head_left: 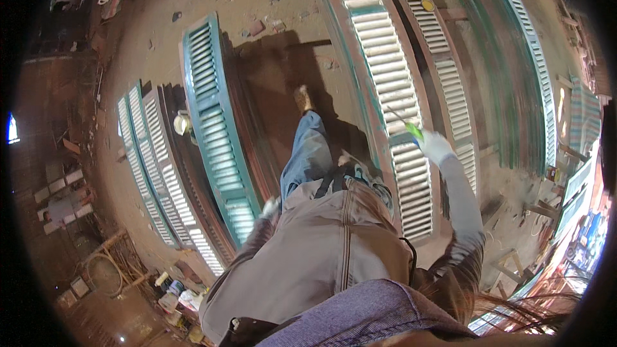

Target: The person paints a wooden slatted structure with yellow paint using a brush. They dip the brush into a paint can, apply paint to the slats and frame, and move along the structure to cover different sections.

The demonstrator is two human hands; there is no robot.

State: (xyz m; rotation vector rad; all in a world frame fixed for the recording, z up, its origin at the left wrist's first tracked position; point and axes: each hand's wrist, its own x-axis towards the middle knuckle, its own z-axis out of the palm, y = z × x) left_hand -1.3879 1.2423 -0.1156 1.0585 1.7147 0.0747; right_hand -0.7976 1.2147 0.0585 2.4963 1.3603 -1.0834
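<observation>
My right hand (pixel 437 148), in a white glove, is closed round the green handle of a tool (pixel 414 131). A thin, dark shaft runs from the handle toward the slats; its tip is too fine to make out. Beneath it lies a long louvred shutter (pixel 387 58) with pale slats and a worn brown and green frame. My left hand (pixel 271 208), also gloved, hangs by my side next to a teal louvred shutter (pixel 215 109). My jacket hides much of that hand, so its fingers do not show clearly.
Right of my shutter lies another louvred shutter (pixel 437 42) with a round yellow thing (pixel 427 5) on it. Farther right stand green shutters (pixel 508 77). More shutters (pixel 154 148) stand at the left, near a pale pot (pixel 182 123). Rubble (pixel 257 27) dots the dirt floor ahead.
</observation>
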